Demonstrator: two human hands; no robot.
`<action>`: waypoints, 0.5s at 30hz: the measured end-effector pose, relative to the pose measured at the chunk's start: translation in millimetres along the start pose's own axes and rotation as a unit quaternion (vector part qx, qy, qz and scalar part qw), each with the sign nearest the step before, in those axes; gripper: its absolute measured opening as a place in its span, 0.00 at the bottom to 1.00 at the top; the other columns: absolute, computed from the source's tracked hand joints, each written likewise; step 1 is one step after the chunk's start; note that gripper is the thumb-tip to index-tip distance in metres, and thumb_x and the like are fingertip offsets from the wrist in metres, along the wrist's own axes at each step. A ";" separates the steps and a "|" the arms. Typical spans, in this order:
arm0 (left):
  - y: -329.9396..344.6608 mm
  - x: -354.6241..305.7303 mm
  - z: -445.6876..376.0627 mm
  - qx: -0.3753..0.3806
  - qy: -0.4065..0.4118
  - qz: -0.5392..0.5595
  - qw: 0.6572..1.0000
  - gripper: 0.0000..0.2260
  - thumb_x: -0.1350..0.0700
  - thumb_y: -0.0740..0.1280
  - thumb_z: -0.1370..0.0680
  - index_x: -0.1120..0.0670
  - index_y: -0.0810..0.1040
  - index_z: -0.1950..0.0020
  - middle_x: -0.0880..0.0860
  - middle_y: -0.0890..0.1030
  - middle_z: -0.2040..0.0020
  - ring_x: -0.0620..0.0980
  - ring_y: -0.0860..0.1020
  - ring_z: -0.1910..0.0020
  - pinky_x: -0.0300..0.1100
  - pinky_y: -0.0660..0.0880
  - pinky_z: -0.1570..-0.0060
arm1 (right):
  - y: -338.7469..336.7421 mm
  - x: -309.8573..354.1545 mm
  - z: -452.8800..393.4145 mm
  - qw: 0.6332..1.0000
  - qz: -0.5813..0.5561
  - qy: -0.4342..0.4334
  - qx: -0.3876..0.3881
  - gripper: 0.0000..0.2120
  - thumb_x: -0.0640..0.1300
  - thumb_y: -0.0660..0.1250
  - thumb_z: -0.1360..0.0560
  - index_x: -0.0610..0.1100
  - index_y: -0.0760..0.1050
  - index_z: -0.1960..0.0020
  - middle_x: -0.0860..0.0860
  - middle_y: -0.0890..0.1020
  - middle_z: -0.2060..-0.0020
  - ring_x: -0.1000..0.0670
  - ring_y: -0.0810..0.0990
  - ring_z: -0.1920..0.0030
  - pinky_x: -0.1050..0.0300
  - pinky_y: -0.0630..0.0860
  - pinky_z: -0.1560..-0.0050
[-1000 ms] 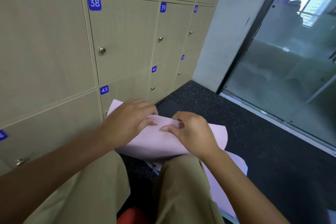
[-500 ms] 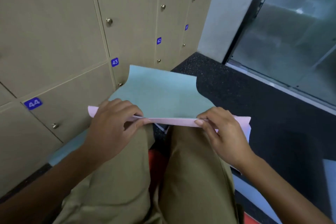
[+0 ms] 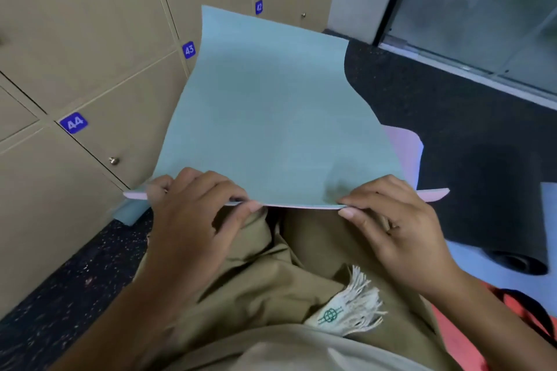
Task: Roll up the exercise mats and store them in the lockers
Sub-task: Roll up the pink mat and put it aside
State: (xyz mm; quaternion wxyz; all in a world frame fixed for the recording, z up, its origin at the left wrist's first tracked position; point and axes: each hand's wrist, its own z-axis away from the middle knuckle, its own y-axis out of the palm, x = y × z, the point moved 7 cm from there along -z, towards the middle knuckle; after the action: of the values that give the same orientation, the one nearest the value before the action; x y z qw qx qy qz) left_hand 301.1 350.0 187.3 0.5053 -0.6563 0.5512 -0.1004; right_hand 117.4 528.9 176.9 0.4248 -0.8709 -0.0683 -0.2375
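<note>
A thin exercise mat (image 3: pixel 271 117), teal on the upper face and pale pink underneath, stretches away from me toward the lockers (image 3: pixel 90 33). My left hand (image 3: pixel 193 214) pinches its near edge on the left, fingers on top and thumb below. My right hand (image 3: pixel 394 220) pinches the same edge on the right. The edge hangs just above my knees in tan trousers. A pink corner of the mat shows beyond the right side.
Beige locker doors numbered 44 (image 3: pixel 73 122), 43 (image 3: pixel 189 50) and 42 (image 3: pixel 258 6) stand shut at the left. A dark rolled mat (image 3: pixel 512 220) lies on the speckled black floor at the right, over a pale blue mat (image 3: pixel 548 205). A glass partition (image 3: pixel 482 9) closes the far right.
The mat went from a pink bundle under both hands to a spread sheet with its teal face up. My hands moved apart along the near edge, and my view tilted down.
</note>
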 end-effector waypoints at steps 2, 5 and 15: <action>-3.9 -5.0 11.7 0.001 -0.018 0.010 1.000 0.12 0.40 0.64 0.22 0.45 0.80 0.60 0.38 0.78 0.59 0.46 0.74 0.55 0.57 0.66 0.47 | -5.2 7.3 9.7 1.000 0.000 0.002 -0.008 0.09 0.48 0.69 0.21 0.44 0.85 0.51 0.55 0.82 0.56 0.52 0.79 0.54 0.50 0.75 0.51; -8.9 -7.3 28.5 0.000 -0.068 0.045 0.997 0.12 0.39 0.65 0.25 0.44 0.79 0.63 0.38 0.78 0.62 0.43 0.73 0.56 0.60 0.68 0.47 | -10.5 18.1 23.5 1.000 0.010 -0.005 -0.016 0.09 0.49 0.70 0.21 0.44 0.85 0.53 0.55 0.82 0.58 0.51 0.79 0.55 0.50 0.74 0.52; -5.4 -0.2 45.3 -0.004 -0.186 0.116 0.976 0.14 0.36 0.70 0.30 0.44 0.78 0.65 0.42 0.77 0.69 0.39 0.75 0.56 0.51 0.68 0.48 | -6.6 24.6 29.5 0.999 0.013 0.029 0.024 0.11 0.48 0.64 0.19 0.47 0.83 0.54 0.58 0.80 0.59 0.53 0.78 0.56 0.52 0.72 0.52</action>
State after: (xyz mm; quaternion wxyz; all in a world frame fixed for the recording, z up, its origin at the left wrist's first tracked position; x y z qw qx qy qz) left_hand 335.5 374.6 170.3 0.6042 -0.5972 0.5206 0.0848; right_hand 147.3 553.8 177.7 0.4504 -0.8539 -0.0503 -0.2559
